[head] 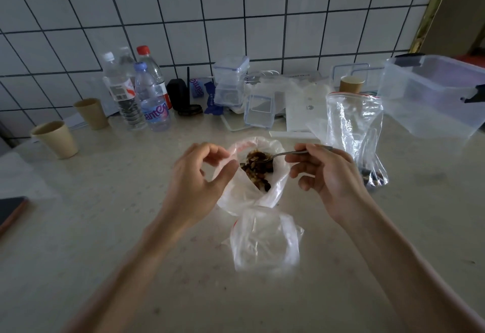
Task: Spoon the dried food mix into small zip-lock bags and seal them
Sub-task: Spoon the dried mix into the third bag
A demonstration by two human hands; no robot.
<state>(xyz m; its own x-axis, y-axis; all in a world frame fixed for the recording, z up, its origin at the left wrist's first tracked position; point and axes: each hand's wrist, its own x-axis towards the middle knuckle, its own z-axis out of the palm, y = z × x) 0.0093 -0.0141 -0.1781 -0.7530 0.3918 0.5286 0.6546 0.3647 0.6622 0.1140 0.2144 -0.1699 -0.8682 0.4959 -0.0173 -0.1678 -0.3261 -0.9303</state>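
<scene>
A white plastic bag (246,193) lies open at the middle of the counter with dark dried food mix (258,169) inside. My left hand (199,183) pinches the bag's left rim and holds its mouth open. My right hand (325,175) grips the handle of a metal spoon (288,153), whose bowl carries a heap of the mix over the bag's mouth. A small clear zip-lock bag (265,240) lies empty on the counter just in front of the white bag. Another zip-lock bag (354,127) with a red seal stands at the right with some mix at its bottom.
Several water bottles (141,96) and two paper cups (56,138) stand at the back left. Small clear lock boxes (231,83), a third paper cup (351,84) and a large clear storage bin (435,96) line the tiled wall. A dark phone (11,210) lies at the left edge.
</scene>
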